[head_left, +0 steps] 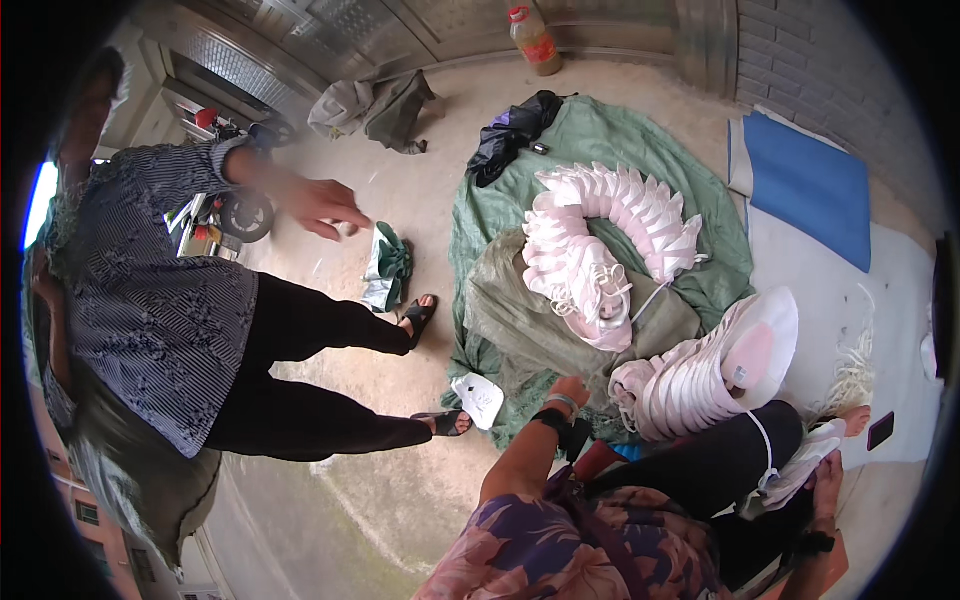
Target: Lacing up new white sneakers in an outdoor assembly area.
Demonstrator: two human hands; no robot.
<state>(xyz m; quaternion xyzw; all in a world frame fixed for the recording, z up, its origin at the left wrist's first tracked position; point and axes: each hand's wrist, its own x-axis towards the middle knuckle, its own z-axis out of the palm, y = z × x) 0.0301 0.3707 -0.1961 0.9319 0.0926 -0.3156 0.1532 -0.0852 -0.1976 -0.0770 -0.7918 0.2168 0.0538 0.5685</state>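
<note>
My right hand (826, 482) grips a white shoe upper (800, 462) beside my leg, with a white lace looping up from it. My left hand (570, 392), wrist banded, is closed at the edge of a grey-green sack (510, 300); what its fingers hold, if anything, is hidden. Between my hands, against my knee, lies a nested stack of white and pink shoe uppers (680, 385). Farther off, a longer curved row of the same uppers (610, 200) rests on the sack and a green tarp (715, 210). Loose white laces (850, 365) lie to the right.
A person (160, 290) stands at left, one hand (325, 205) stretched out, a large sack behind them. Around the tarp are a black plastic bag (510, 135), a white paper (478, 400), and a green-white bag (387, 265). A blue sheet (810, 185) and phone (881, 431) lie right.
</note>
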